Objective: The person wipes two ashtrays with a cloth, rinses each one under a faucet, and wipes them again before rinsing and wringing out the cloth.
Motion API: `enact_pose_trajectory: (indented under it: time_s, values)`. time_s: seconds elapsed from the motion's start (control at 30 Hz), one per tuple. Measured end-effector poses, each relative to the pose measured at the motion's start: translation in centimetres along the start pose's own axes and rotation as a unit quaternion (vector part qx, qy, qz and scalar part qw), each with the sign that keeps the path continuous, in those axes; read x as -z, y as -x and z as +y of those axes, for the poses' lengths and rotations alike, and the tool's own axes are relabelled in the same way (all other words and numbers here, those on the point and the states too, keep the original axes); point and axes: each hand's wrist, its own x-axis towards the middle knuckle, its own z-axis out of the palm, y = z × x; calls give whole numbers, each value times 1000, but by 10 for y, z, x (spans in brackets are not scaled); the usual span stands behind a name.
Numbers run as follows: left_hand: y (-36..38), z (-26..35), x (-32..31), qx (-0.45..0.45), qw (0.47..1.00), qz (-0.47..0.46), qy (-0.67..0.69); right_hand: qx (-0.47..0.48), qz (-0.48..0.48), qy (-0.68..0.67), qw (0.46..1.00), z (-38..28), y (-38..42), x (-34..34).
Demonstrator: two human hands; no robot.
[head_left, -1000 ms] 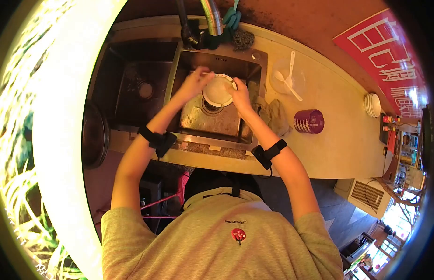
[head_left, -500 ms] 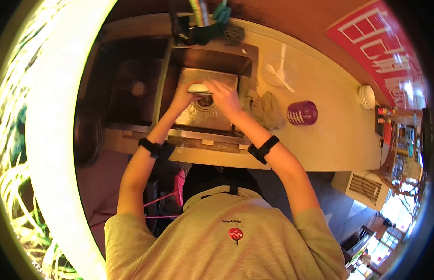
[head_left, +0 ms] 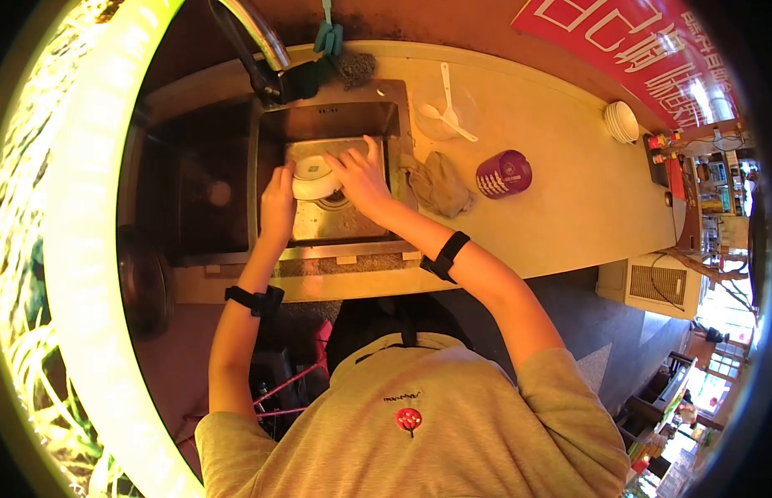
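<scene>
Sink basin (head_left: 353,224), steel, set in a pale worktop (head_left: 569,199): left hand (head_left: 278,199) and right hand (head_left: 361,178) together hold a small white bowl (head_left: 313,178) over it, the bowl tilted. Behind the basin, a tap (head_left: 257,37) and what looks like a scouring pad (head_left: 353,65). On the worktop right of the sink: crumpled cloth (head_left: 440,184), clear dish with white spoon (head_left: 448,112), purple tin (head_left: 504,174) on its side, stacked white bowls (head_left: 622,122).

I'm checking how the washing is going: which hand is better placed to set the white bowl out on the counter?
Probably right. The right hand rests on the white bowl on the side toward the counter; the left hand grips its far side.
</scene>
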Motion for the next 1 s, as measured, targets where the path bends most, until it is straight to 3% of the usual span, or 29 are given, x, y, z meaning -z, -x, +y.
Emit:
enact_pose_trajectory:
  time_s: [0.03, 0.1, 0.27, 0.4, 0.53, 0.63, 0.73, 0.83, 0.87, 0.97, 1.0]
  values:
    - [2, 0, -1, 0, 1000, -7, -2, 10, 21, 1, 1000, 0, 2, 1]
    - [-1, 8, 4, -51, 995, 80, -29, 31, 68, 6, 997, -1, 2, 5]
    - [-5, 10, 12, -66, 987, 104, -103, 23, 60, -26, 998, -4, -4, 19]
    - [-10, 2, 7, -43, 996, 28, -67, -59, -3, -84, 995, -5, 0, 14]
    - [-7, 4, 5, 92, 993, -49, 60, -173, 4, -152, 973, -5, 4, 4]
    - [-1, 6, 4, 96, 995, -26, 28, -105, 38, -115, 987, -6, 6, 7]
    - [0, 2, 0, 40, 997, 48, 41, -71, 84, -89, 990, -5, 7, 1]
    - [-3, 4, 0, 96, 994, -19, 56, -154, -42, -96, 982, -5, 5, 2]
    - [-5, 3, -2, 157, 981, -38, 104, -211, -59, -171, 961, -4, 4, 3]
    - [-8, -18, -13, 309, 897, -159, 272, -334, -86, -361, 867, 1, 7, 0]
    - [-9, -11, -9, 329, 856, -152, 369, -351, -74, -403, 842, 6, 11, -9]
